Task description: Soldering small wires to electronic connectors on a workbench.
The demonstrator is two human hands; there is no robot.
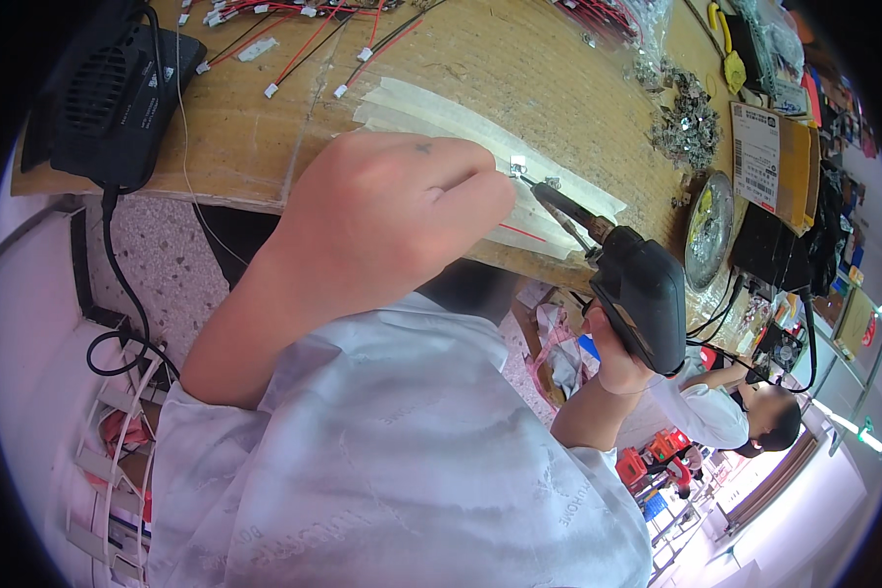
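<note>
A cardboard-covered workbench (480, 59) fills the upper half of the view, with strips of pale tape (431, 108) stuck across it. Red and black wire leads (304, 44) lie at 12 o'clock, a black box-shaped device (118, 93) sits at 10 o'clock, and a heap of small metal parts (691, 122) lies at 2 o'clock beside a round metal tin (708, 227). Speckled floor shows at 9 o'clock. Another person (745, 412) sits at 4 o'clock.

The left hand (392, 220) is curled at centre, fingertips pinched toward a tiny white connector (517, 165) on the tape. The right hand (612, 358) grips a black soldering gun (637, 284) at 3 o'clock, its tip angled up-left, touching that connector.
</note>
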